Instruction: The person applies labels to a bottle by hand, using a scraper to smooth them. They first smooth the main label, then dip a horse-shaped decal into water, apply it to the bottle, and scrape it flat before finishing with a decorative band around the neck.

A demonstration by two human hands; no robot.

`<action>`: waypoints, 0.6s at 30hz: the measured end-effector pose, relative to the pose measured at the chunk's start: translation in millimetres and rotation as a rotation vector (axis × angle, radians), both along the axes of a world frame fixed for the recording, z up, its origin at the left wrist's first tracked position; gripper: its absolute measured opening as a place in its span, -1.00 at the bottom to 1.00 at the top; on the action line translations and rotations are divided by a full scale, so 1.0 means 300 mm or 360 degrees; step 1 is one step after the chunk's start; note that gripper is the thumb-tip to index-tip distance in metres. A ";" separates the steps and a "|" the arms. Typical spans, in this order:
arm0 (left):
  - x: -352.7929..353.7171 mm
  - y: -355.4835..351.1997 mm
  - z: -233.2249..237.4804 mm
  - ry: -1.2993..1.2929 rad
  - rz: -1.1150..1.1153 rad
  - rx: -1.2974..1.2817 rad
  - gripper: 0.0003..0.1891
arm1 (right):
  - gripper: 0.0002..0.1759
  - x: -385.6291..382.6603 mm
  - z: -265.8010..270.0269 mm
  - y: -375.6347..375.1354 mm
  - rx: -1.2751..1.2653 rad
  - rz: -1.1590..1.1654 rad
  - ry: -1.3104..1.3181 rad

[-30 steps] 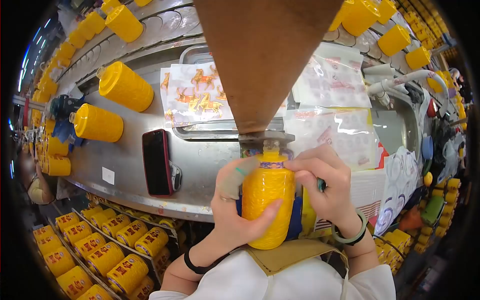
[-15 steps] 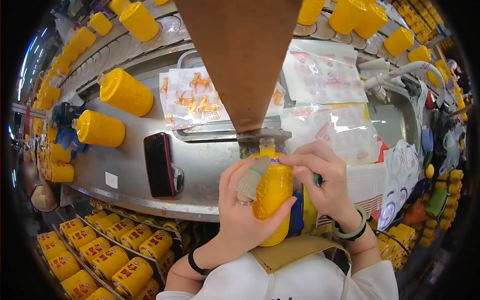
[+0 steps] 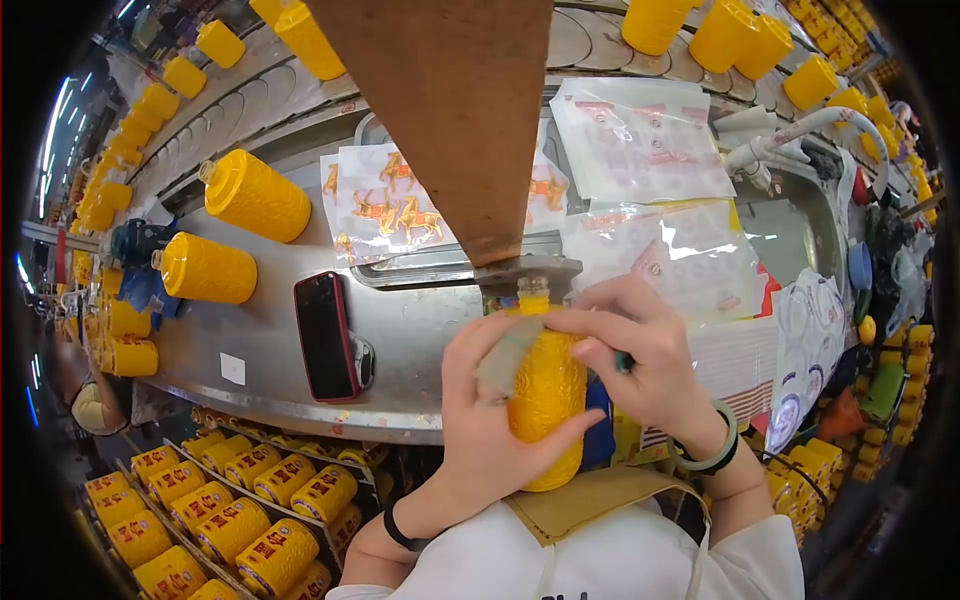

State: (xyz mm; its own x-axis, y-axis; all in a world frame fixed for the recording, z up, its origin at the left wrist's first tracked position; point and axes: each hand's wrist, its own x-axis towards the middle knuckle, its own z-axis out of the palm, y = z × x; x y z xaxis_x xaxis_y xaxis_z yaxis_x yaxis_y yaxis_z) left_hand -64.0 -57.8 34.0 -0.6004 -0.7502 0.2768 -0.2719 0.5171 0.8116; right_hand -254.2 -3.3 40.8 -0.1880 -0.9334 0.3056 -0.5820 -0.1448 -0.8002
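A yellow embossed bottle [image 3: 548, 410] with a clear glass neck stands upright against my apron, beneath the brown post. My left hand [image 3: 485, 420] is wrapped round its left side, the thumb across its front, with a grey-green cloth strip [image 3: 508, 360] over the fingers. On the right, my right hand [image 3: 640, 350] pinches at the bottle's shoulder near the strip; what its fingertips hold is too small to make out. A small dark green object [image 3: 624, 362] shows between its curled fingers.
Two yellow bottles [image 3: 257, 196] lie tilted at the left, near a phone [image 3: 325, 337]. Horse sticker sheets [image 3: 385, 205] and clear label sheets [image 3: 650, 140] lie behind. Bottles line the conveyor [image 3: 590, 45]; crates of labelled bottles [image 3: 280, 545] stand lower left. A person [image 3: 95, 400] is far left.
The view has shifted slightly. My right fingertips have moved left across the bottle's shoulder, and the purple band seen there before is now covered. My left thumb has lifted a little.
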 end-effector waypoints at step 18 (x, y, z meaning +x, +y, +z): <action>0.001 0.016 -0.038 0.0072 0.0096 -0.0036 -0.13 | -0.80 0.012 -0.009 -0.007 -0.0059 -0.0056 -0.0001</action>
State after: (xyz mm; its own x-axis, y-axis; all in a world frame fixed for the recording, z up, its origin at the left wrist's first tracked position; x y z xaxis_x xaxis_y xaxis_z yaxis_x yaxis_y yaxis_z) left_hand -63.8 -52.9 22.7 -0.5406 -0.7781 0.3199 -0.2665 0.5190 0.8122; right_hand -250.6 -5.3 38.2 -0.2209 -0.9141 0.3400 -0.5868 -0.1538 -0.7950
